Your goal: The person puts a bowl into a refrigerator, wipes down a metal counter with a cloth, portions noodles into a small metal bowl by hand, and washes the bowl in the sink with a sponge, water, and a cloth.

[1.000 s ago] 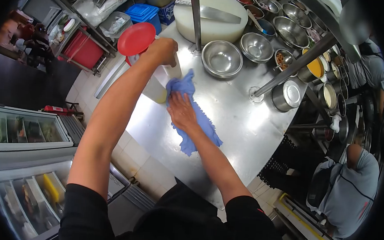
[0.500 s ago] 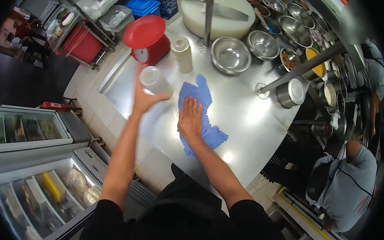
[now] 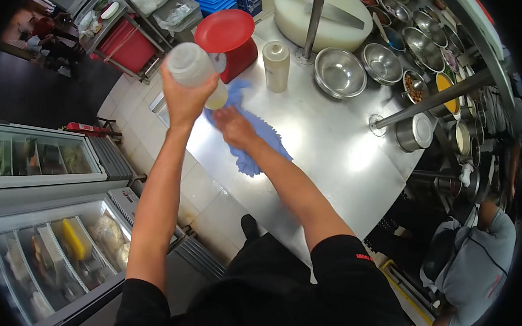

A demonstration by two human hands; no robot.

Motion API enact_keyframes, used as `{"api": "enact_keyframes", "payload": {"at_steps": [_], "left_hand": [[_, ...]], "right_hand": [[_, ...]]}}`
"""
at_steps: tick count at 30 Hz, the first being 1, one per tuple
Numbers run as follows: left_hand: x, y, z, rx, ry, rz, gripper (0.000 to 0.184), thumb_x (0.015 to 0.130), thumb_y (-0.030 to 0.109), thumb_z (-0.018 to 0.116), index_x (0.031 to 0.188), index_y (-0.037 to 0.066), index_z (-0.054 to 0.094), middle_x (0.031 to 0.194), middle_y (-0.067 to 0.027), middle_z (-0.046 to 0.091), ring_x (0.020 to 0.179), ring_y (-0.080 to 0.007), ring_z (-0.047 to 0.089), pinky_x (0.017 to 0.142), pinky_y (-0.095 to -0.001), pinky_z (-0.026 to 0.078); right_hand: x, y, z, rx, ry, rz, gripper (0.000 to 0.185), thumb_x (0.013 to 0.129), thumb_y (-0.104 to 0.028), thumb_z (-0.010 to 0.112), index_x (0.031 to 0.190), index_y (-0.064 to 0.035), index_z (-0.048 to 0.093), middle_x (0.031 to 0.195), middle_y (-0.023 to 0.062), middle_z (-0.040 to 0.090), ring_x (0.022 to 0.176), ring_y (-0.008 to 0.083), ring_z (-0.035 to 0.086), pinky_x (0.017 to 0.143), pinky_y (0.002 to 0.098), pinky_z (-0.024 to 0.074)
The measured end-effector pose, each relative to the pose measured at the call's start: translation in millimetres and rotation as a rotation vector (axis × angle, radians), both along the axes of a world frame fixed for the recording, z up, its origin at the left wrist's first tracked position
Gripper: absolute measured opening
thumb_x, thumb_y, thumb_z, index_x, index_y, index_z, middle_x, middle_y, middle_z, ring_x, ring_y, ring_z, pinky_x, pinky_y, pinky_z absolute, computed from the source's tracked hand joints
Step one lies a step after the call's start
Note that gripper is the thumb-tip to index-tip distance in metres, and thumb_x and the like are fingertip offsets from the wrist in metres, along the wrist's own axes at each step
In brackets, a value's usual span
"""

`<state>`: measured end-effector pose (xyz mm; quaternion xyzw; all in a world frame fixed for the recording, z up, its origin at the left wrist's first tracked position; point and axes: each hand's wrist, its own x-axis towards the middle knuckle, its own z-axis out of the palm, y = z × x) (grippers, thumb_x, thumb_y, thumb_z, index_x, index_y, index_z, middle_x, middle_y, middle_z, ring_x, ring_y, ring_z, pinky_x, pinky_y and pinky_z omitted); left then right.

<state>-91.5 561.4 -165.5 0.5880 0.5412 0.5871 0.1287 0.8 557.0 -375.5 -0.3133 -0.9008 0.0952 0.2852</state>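
Observation:
My left hand (image 3: 181, 101) is wrapped round a translucent plastic bottle (image 3: 190, 65), which it holds up above the table's left edge, tilted. Below it, my right hand (image 3: 233, 127) lies on a crumpled blue cloth (image 3: 267, 137), its fingers curled and somewhat blurred. Part of the cloth is hidden under that hand and forearm. A second translucent bottle (image 3: 276, 68) stands upright on the steel table (image 3: 327, 149), just beyond the cloth. Behind the raised bottle is a red kitchen scale (image 3: 236, 36) with a wide red pan.
Steel bowls (image 3: 340, 72) and a lidded pot (image 3: 415, 132) stand on the right. A large knife (image 3: 342, 15) rests on a thick round white board (image 3: 293, 24). Metal posts (image 3: 313, 26) rise from the table. An opened chest fridge (image 3: 58, 258) is lower left; another person (image 3: 476, 266) is at right.
My left hand has lifted the bottle off the tabletop. My right hand has slid the cloth left and towards the far side, its flat fingers now curled. The view has shifted.

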Motion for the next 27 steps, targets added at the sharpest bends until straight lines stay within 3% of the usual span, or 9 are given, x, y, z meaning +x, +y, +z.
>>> {"api": "enact_keyframes", "payload": {"at_steps": [4, 8, 15, 17, 19, 22, 24, 25, 27], "left_hand": [[18.6, 11.2, -44.3, -0.100, 0.012, -0.043, 0.078, 0.058, 0.016, 0.081, 0.121, 0.002, 0.038, 0.108, -0.0123, 0.056, 0.098, -0.0214, 0.057, 0.085, -0.0336, 0.045], [49.8, 13.1, -57.2, -0.149, 0.020, -0.062, 0.078, 0.058, 0.017, 0.081, 0.121, 0.005, 0.038, 0.109, -0.0128, 0.057, 0.100, -0.0239, 0.056, 0.086, -0.0347, 0.045], [50.8, 27.6, -83.2, -0.074, -0.038, -0.161, 0.097, 0.057, 0.021, 0.083, 0.132, -0.003, 0.027, 0.123, -0.0213, 0.047, 0.113, -0.0299, 0.048, 0.095, -0.0353, 0.038], [40.9, 14.4, -90.1, -0.105, 0.020, -0.109, 0.102, 0.061, 0.026, 0.081, 0.135, -0.007, 0.020, 0.132, -0.0252, 0.037, 0.121, -0.0327, 0.040, 0.101, -0.0349, 0.032], [21.9, -8.9, -116.2, -0.241, 0.093, 0.008, 0.100, 0.067, 0.030, 0.077, 0.137, -0.007, 0.016, 0.137, -0.0271, 0.030, 0.126, -0.0342, 0.034, 0.104, -0.0352, 0.028], [-22.5, -65.6, -153.5, -0.373, -0.050, -0.032, 0.091, 0.075, 0.030, 0.072, 0.138, -0.005, 0.017, 0.138, -0.0282, 0.027, 0.127, -0.0338, 0.033, 0.104, -0.0373, 0.028], [-58.6, -112.1, -169.3, -0.477, -0.210, -0.013, 0.083, 0.079, 0.024, 0.068, 0.141, 0.006, 0.016, 0.137, -0.0281, 0.029, 0.125, -0.0369, 0.033, 0.101, -0.0413, 0.031], [-80.3, -135.7, -182.7, -0.451, -0.207, 0.021, 0.082, 0.080, 0.024, 0.067, 0.141, 0.008, 0.016, 0.136, -0.0277, 0.031, 0.123, -0.0382, 0.036, 0.098, -0.0425, 0.034], [-131.1, -188.7, -218.3, -0.522, -0.272, 0.115, 0.078, 0.082, 0.023, 0.064, 0.141, 0.008, 0.016, 0.132, -0.0297, 0.034, 0.117, -0.0367, 0.043, 0.093, -0.0411, 0.039]], "right_hand": [[61.7, -85.2, -0.1, -0.273, 0.006, 0.366, 0.036, 0.091, -0.020, 0.044, 0.122, -0.0037, 0.049, 0.132, 0.0105, 0.044, 0.126, 0.0279, 0.037, 0.109, 0.0424, 0.0235], [178.1, -213.9, 16.1, -0.483, 0.010, 0.271, 0.035, 0.089, -0.017, 0.049, 0.120, -0.0038, 0.052, 0.133, 0.0103, 0.044, 0.129, 0.0263, 0.034, 0.109, 0.0442, 0.0205], [334.4, -476.6, 57.4, -0.634, -0.123, -0.549, 0.027, 0.084, -0.011, 0.053, 0.111, -0.0114, 0.059, 0.123, 0.0085, 0.054, 0.124, 0.0285, 0.041, 0.107, 0.0496, 0.0216], [369.0, -528.6, 49.1, -0.587, -0.149, -0.907, 0.018, 0.087, -0.016, 0.050, 0.097, -0.0056, 0.061, 0.103, 0.0148, 0.062, 0.105, 0.0325, 0.055, 0.095, 0.0452, 0.0377], [370.0, -536.3, 72.6, -0.762, 0.125, -1.388, 0.023, 0.090, -0.020, 0.045, 0.086, -0.0002, 0.056, 0.082, 0.0209, 0.060, 0.081, 0.0372, 0.059, 0.075, 0.0423, 0.0446], [373.5, -510.3, 101.4, -0.564, 0.053, -1.680, 0.031, 0.093, -0.024, 0.040, 0.085, 0.0026, 0.052, 0.075, 0.0248, 0.056, 0.070, 0.0401, 0.056, 0.064, 0.0424, 0.0429], [360.6, -473.1, 143.1, -0.440, 0.199, -1.660, 0.029, 0.092, -0.025, 0.042, 0.085, 0.0013, 0.053, 0.075, 0.0256, 0.054, 0.069, 0.0407, 0.054, 0.064, 0.0406, 0.0423], [348.5, -455.9, 164.7, -0.339, 0.260, -1.588, 0.030, 0.092, -0.026, 0.044, 0.088, 0.0010, 0.055, 0.072, 0.0207, 0.056, 0.065, 0.0328, 0.055, 0.062, 0.0365, 0.0421], [304.5, -418.1, 228.2, -0.471, 0.465, -1.507, 0.023, 0.092, -0.022, 0.047, 0.095, -0.0017, 0.058, 0.077, 0.0161, 0.061, 0.073, 0.0275, 0.060, 0.066, 0.0346, 0.0455]]}}
